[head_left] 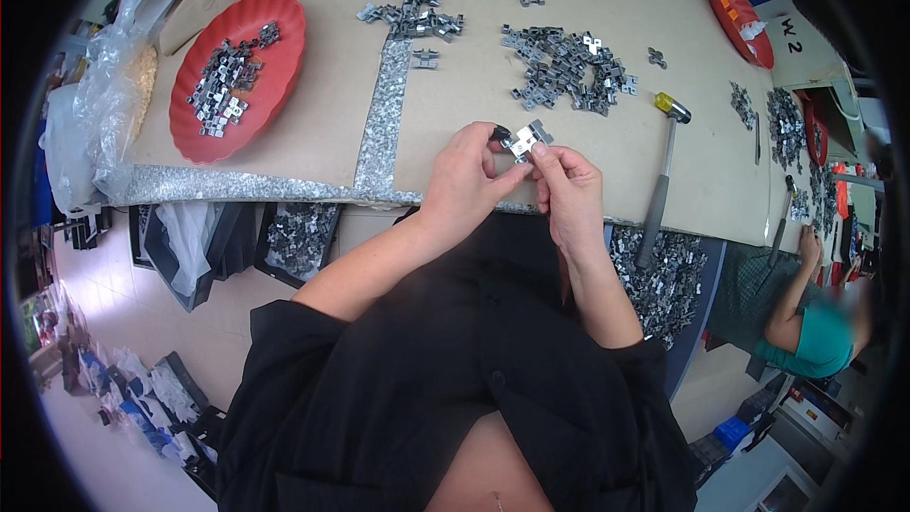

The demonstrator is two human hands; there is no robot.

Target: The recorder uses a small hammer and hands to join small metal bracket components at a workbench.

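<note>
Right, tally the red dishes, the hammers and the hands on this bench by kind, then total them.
Round red plastic dishes: 3 (left with metal clips, far right, right edge, partly hidden)
Hammers: 2 (yellow-topped, dark one)
Hands: 3 (left hand, right hand, a co-worker's hand)
Total: 8

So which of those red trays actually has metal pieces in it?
The big round red tray at the far left of the table; grey metal clips lie heaped in its middle. The red tray at the right holds only orange and white bits.
</note>
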